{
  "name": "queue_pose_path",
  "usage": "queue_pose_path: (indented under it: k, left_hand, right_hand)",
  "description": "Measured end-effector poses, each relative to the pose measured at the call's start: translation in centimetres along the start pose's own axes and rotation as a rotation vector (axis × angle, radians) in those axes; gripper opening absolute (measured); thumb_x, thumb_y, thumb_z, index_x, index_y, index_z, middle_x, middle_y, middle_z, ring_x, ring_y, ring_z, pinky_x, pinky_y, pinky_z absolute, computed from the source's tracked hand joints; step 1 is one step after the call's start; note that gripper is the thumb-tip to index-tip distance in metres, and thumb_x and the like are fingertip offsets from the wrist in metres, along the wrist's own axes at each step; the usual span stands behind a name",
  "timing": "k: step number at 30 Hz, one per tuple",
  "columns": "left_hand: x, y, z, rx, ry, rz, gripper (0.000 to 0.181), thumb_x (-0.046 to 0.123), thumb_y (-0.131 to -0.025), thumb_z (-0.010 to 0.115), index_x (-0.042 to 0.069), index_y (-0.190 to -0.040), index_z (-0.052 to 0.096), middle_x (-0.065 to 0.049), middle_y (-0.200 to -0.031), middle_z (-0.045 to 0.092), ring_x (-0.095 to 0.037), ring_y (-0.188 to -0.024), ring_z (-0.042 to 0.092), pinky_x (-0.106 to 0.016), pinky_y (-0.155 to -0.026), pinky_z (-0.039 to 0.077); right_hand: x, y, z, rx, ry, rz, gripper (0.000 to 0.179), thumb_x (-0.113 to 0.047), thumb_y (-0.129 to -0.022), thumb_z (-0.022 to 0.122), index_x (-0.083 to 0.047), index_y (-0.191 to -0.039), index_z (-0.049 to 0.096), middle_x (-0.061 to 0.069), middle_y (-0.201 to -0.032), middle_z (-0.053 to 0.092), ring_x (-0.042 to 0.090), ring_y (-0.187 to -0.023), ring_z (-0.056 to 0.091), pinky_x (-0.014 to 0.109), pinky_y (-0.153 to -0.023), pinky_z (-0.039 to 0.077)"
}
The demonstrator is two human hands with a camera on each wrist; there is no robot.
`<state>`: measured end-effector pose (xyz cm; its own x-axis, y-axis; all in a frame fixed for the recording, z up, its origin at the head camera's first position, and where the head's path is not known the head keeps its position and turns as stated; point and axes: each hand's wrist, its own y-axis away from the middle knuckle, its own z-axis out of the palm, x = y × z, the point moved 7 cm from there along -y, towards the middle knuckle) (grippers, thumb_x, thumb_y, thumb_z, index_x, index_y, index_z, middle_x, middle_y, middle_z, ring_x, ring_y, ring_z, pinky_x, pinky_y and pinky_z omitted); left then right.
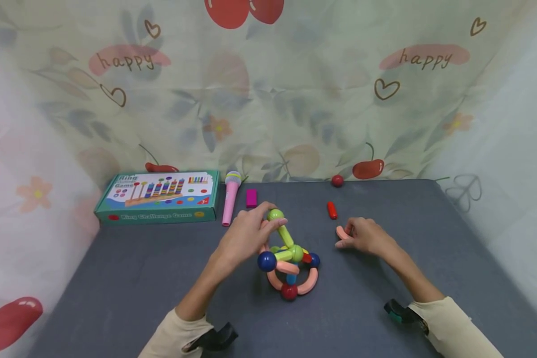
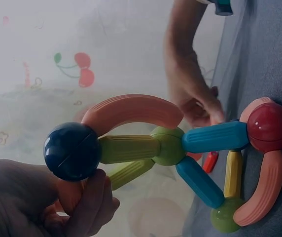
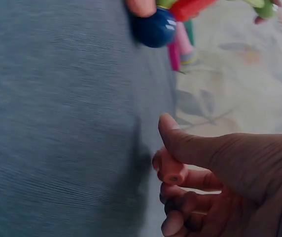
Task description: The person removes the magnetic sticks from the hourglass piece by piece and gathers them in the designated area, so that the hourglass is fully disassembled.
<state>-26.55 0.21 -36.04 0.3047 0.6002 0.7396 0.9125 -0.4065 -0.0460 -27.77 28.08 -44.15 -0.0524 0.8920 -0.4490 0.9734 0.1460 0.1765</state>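
A construction of balls and rods [image 1: 285, 269] stands on the table, with green, blue, yellow, red and curved pink rods joined by coloured balls. My left hand [image 1: 247, 233] grips its upper part near the top green ball [image 1: 275, 214]. In the left wrist view the fingers curl round a pink piece beside the blue ball [image 2: 72, 151]. To the right of the construction, my right hand [image 1: 367, 235] pinches a loose curved pink rod [image 1: 342, 232] between thumb and fingers, low over the table. The right wrist view shows the end of that rod [image 3: 172, 171] under the thumb.
A short red rod [image 1: 331, 210] lies beyond my right hand, and a red ball [image 1: 337, 180] sits at the table's back edge. A pink toy microphone [image 1: 230, 199], a magenta block [image 1: 251, 198] and a ring game box [image 1: 157, 196] are at the back left.
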Motion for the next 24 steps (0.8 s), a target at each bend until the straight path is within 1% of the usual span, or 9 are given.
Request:
queue_pose_path:
  k: [4, 7, 10, 14, 16, 19, 21, 23, 24]
  left_hand:
    - [-0.1, 0.0, -0.1, -0.014, -0.002, -0.002, 0.047, 0.037, -0.102, 0.069, 0.012, -0.140, 0.058, -0.001, -0.064, 0.062, -0.012, -0.051, 0.063, -0.026, -0.048, 0.042]
    - [-0.1, 0.0, -0.3, -0.036, 0.003, 0.002, 0.055, 0.036, -0.102, 0.069, 0.011, -0.148, 0.052, -0.001, -0.065, 0.064, -0.011, -0.051, 0.064, -0.028, -0.050, 0.044]
    - [0.0, 0.0, -0.5, -0.053, 0.014, 0.014, 0.055, 0.032, -0.102, 0.068, 0.012, -0.150, 0.049, -0.002, -0.065, 0.064, -0.011, -0.050, 0.065, -0.029, -0.053, 0.046]
    - [0.2, -0.1, -0.7, -0.059, 0.011, 0.036, 0.046, 0.029, -0.103, 0.067, 0.013, -0.144, 0.054, -0.003, -0.066, 0.063, -0.010, -0.050, 0.064, -0.028, -0.053, 0.045]
    - [0.2, -0.1, -0.7, -0.056, 0.006, 0.045, 0.042, 0.028, -0.104, 0.066, 0.013, -0.142, 0.057, -0.002, -0.067, 0.062, -0.010, -0.050, 0.063, -0.027, -0.053, 0.044]
    - [0.3, -0.1, -0.6, -0.047, 0.005, 0.044, 0.040, 0.028, -0.104, 0.066, 0.012, -0.139, 0.059, -0.002, -0.068, 0.061, -0.011, -0.050, 0.062, -0.027, -0.052, 0.043]
    - [0.2, -0.1, -0.5, -0.038, 0.001, 0.044, 0.037, 0.027, -0.104, 0.066, 0.012, -0.137, 0.060, -0.002, -0.068, 0.061, -0.011, -0.050, 0.060, -0.027, -0.051, 0.042]
    - [0.2, -0.1, -0.5, -0.030, -0.003, 0.044, 0.036, 0.028, -0.104, 0.066, 0.012, -0.136, 0.062, -0.002, -0.068, 0.060, -0.012, -0.050, 0.059, -0.027, -0.051, 0.041]
    - [0.1, -0.1, -0.5, -0.027, -0.003, 0.044, 0.035, 0.028, -0.104, 0.065, 0.012, -0.135, 0.062, -0.002, -0.067, 0.060, -0.012, -0.050, 0.058, -0.027, -0.051, 0.041]
  right_hand:
    - [0.1, 0.0, 1.0, -0.018, -0.014, 0.009, 0.044, -0.035, -0.086, 0.087, -0.002, -0.100, 0.060, 0.005, -0.077, 0.055, 0.018, -0.067, 0.052, 0.029, -0.060, 0.038]
    - [0.0, 0.1, 1.1, -0.040, -0.034, 0.008, 0.043, -0.036, -0.091, 0.082, -0.003, -0.101, 0.058, 0.004, -0.075, 0.052, 0.017, -0.065, 0.051, 0.029, -0.060, 0.037]
    - [-0.1, 0.2, 1.0, -0.064, -0.039, -0.013, 0.035, -0.034, -0.095, 0.077, -0.004, -0.094, 0.059, 0.002, -0.073, 0.052, 0.016, -0.063, 0.050, 0.029, -0.059, 0.036]
    - [-0.2, 0.1, 1.1, -0.084, -0.022, -0.032, 0.029, -0.028, -0.097, 0.074, -0.007, -0.083, 0.060, 0.000, -0.069, 0.051, 0.013, -0.060, 0.047, 0.027, -0.057, 0.034]
    - [-0.3, 0.2, 1.0, -0.074, -0.001, -0.014, 0.030, -0.029, -0.097, 0.074, -0.008, -0.083, 0.059, 0.000, -0.069, 0.051, 0.014, -0.060, 0.047, 0.027, -0.056, 0.034]
    - [-1.5, 1.0, 0.3, 0.001, 0.058, 0.002, 0.032, -0.033, -0.097, 0.075, -0.006, -0.090, 0.060, 0.004, -0.075, 0.053, 0.016, -0.064, 0.048, 0.028, -0.057, 0.035]
    - [-3.3, 1.9, -0.3, 0.046, 0.068, -0.051, 0.032, -0.032, -0.095, 0.078, -0.005, -0.095, 0.060, 0.005, -0.078, 0.054, 0.015, -0.066, 0.049, 0.028, -0.057, 0.037]
    - [-5.8, 3.0, -0.7, 0.065, 0.051, -0.185, 0.030, -0.029, -0.092, 0.081, -0.006, -0.098, 0.063, 0.003, -0.080, 0.056, 0.012, -0.067, 0.050, 0.027, -0.058, 0.041]
    - [-7.2, 3.6, -0.7, 0.051, 0.025, -0.265, 0.029, -0.028, -0.091, 0.082, -0.007, -0.098, 0.064, 0.001, -0.080, 0.058, 0.010, -0.067, 0.050, 0.025, -0.059, 0.043]
